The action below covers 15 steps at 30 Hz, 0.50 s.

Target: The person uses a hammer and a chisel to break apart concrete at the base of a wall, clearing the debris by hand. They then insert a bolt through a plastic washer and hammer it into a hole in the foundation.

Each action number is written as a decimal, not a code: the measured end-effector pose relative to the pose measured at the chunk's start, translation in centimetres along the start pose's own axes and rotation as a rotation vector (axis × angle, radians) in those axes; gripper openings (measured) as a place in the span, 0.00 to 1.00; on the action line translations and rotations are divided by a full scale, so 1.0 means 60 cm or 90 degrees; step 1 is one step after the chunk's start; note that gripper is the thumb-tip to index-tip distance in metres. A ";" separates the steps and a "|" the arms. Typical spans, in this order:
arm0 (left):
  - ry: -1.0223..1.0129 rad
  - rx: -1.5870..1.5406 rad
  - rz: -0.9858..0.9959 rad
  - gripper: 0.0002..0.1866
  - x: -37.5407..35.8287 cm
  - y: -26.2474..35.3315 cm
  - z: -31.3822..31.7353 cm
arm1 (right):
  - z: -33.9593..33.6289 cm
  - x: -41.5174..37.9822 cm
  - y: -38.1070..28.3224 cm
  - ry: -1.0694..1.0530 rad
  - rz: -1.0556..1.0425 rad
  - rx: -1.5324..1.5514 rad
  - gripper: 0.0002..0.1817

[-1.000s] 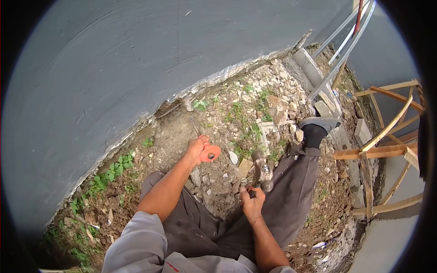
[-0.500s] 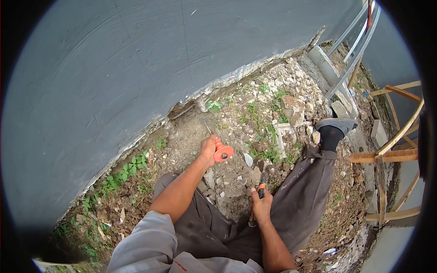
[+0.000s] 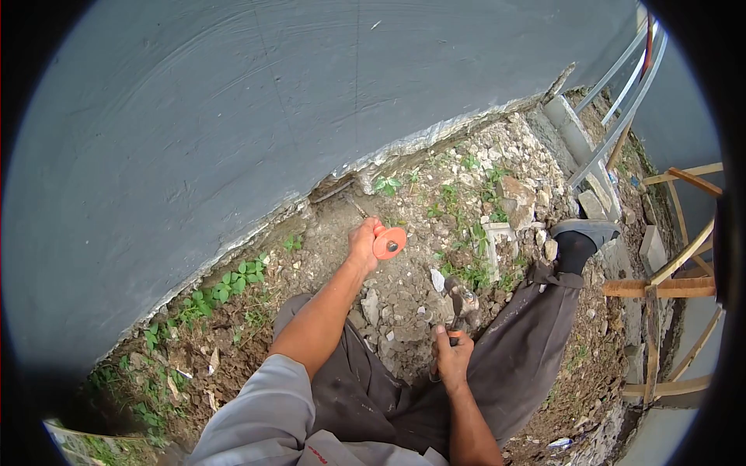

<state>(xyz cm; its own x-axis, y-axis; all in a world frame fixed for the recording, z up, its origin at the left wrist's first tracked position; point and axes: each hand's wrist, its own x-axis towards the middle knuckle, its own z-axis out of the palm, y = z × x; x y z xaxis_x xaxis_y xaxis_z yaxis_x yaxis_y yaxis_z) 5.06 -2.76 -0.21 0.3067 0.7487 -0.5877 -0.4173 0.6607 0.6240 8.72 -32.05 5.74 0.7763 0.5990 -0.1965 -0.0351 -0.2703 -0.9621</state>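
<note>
My left hand (image 3: 363, 245) is wrapped round a chisel with a round orange hand guard (image 3: 389, 244). The guard faces up towards me, and the chisel's thin metal shank (image 3: 356, 206) points away to the hollow (image 3: 332, 187) at the foot of the grey wall (image 3: 233, 116). Lower and to the right, my right hand (image 3: 453, 359) grips a hammer (image 3: 457, 305) by its dark handle, which has an orange band. The hammer head is raised over the rubble between my legs, apart from the chisel.
Broken stones (image 3: 517, 200) and small green plants (image 3: 237, 281) lie along the wall's ragged base. My right shoe (image 3: 587, 231) rests on the ground at the right. Beyond it are a wooden frame (image 3: 660, 288) and metal strips (image 3: 622, 124) leaning upright.
The view has swung slightly, so the wall and ground sit further right. My left hand has brought the chisel nearer the hollow in the wall; the hammer stays in my right hand, its head tilted differently.
</note>
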 end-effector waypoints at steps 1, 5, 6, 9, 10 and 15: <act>0.000 -0.005 0.002 0.07 0.002 -0.001 0.001 | -0.001 -0.001 -0.025 -0.006 0.042 0.025 0.15; -0.027 -0.049 0.037 0.09 0.009 -0.006 0.009 | 0.002 0.004 -0.157 -0.009 -0.104 0.147 0.13; -0.022 -0.067 0.034 0.09 0.009 -0.006 0.009 | 0.008 0.017 -0.181 0.016 -0.239 0.184 0.13; -0.020 -0.096 0.039 0.09 0.015 -0.003 0.014 | 0.050 0.060 -0.252 0.083 -0.458 0.283 0.16; -0.029 -0.095 0.046 0.10 0.018 -0.004 0.013 | 0.073 0.071 -0.258 0.108 -0.456 0.279 0.17; -0.012 -0.069 0.029 0.11 0.010 -0.014 0.021 | 0.165 0.101 -0.078 -0.173 0.119 -0.044 0.10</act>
<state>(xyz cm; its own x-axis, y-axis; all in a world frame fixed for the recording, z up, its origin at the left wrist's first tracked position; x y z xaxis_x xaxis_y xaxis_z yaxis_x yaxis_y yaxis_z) 6.68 -2.78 -0.43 0.3003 0.7794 -0.5498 -0.5215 0.6168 0.5896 7.39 -19.70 7.15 0.5643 0.7104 -0.4207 -0.1117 -0.4392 -0.8914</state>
